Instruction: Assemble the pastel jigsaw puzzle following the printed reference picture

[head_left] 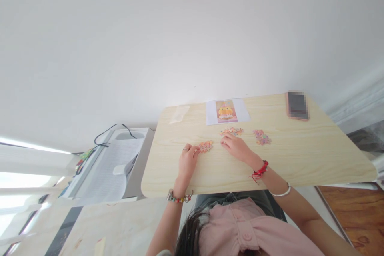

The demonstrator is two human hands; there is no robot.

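Three small heaps of colourful jigsaw puzzle pieces lie on the pale wooden table. My left hand point(189, 159) is at the left heap point(205, 146), its thumb and forefinger closed together at the heap's left edge. Whether a piece is between those fingertips is too small to see. My right hand point(238, 147) rests just below the middle heap point(234, 131), fingers curled and pressed together, partly covering that heap. What they hold, if anything, is hidden. To the right of this hand lies the third heap point(262, 137), untouched. Behind the heaps is a printed picture sheet point(227, 112) showing a yellow figure.
A phone-like dark object point(297, 106), blurred out, lies at the table's point(315, 160) back right. A translucent sheet point(179, 114) sits at the back left. Left of the table stands a white cabinet point(136, 176) with papers point(111, 172) and a black cable point(103, 135). A white wall rises behind.
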